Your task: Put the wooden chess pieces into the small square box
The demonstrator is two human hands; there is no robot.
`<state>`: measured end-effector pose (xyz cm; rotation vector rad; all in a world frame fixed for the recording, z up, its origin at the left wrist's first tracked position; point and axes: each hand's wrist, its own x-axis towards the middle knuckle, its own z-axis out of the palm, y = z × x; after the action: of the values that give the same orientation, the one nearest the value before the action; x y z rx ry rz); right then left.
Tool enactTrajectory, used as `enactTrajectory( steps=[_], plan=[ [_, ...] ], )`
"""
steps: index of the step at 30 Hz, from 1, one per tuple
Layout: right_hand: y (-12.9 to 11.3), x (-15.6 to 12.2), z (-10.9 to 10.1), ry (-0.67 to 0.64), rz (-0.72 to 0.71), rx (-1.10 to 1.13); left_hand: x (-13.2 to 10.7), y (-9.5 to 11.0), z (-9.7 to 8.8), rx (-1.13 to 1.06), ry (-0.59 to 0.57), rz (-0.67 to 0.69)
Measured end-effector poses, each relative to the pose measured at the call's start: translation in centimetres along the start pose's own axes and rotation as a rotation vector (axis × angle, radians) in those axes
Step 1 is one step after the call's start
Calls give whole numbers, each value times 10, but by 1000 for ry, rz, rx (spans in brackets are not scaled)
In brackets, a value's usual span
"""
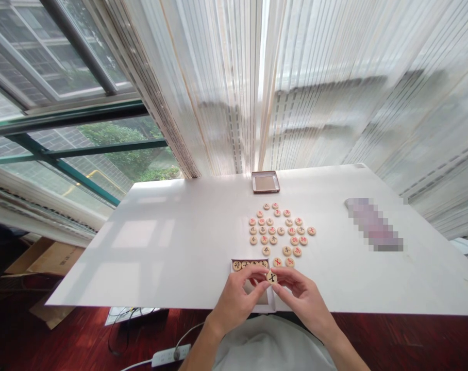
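Observation:
Between the fingertips of my left hand [244, 291] and my right hand [301, 293] is a round Chinese chess piece [271, 277] with a black character facing up. Both hands pinch its edges. Under my left hand lies an open box [233, 268], partly hidden by the fingers. Along its far side sits a row of black-marked pieces [245, 266]. Just beyond my fingertips rest two red-marked pieces, one [278, 263] on the left and another [290, 262] on the right. Several more red and black pieces [271, 231] are spread flat over the middle of the table.
The white table [172, 247] stands against curtains [226, 93] and a window. A shallow box lid [265, 183] lies at the table's far edge. To the right is a pixelated long object [375, 225]. A power strip [171, 355] rests on the floor at the lower left.

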<state>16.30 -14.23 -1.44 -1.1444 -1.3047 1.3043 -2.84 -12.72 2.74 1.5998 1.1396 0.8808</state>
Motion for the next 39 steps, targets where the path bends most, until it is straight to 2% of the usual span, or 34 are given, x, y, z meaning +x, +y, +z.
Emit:
enactTrajectory(
  steps=[5,9,11,14,16,18,21,24,30,39],
  plan=[
    [0,0,3,-20,11,72,-4,1,-1,37,-20,38],
    [4,0,2,5,34,125,-4,-4,-13,137,-15,101],
    [6,0,-1,42,58,157,-2,-15,-26,200,63,141],
    [4,2,-9,113,81,189,1,-38,-47,342,264,187],
    [3,4,-15,151,96,190,1,-54,-58,417,334,175],
    [1,5,-20,161,121,179,1,-64,-64,460,319,169],
    [0,6,-22,167,136,155,-1,-69,-64,509,272,186],
    [-1,6,-17,161,104,149,1,-67,-60,543,258,194],
    [-2,8,-6,68,68,174,3,-62,-56,561,212,210],
    [3,12,-5,99,151,179,-2,-64,-55,568,189,233]
  ],
)
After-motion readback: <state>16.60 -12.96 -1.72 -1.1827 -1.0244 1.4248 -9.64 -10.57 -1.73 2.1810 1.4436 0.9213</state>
